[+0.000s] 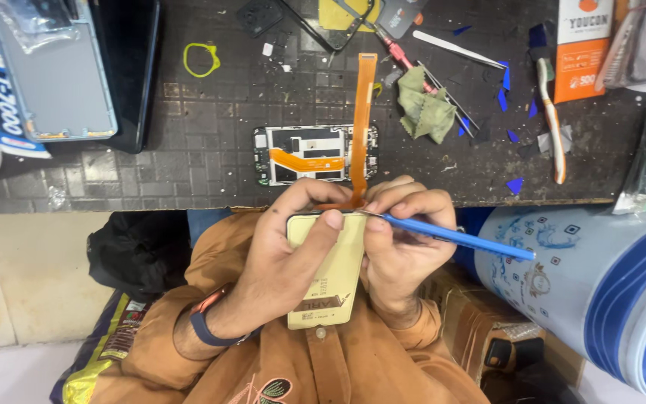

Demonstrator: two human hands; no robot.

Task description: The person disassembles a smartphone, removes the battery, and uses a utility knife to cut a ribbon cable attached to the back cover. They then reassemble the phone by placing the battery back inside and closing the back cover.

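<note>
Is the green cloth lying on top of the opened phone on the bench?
No, the green cloth lies crumpled on the dark bench mat, off to one side of the opened phone and apart from it.

Both my hands are raised close in front of my chest, forearms converging from below. My left hand (293,247) is wrapped in a grip, thumb laid flat across the front, fingers curled behind; a band sits on that wrist. My right hand (398,239) is closed in a pinch, fingertips bunched at top, knuckles toward the left hand, nearly touching.
</note>
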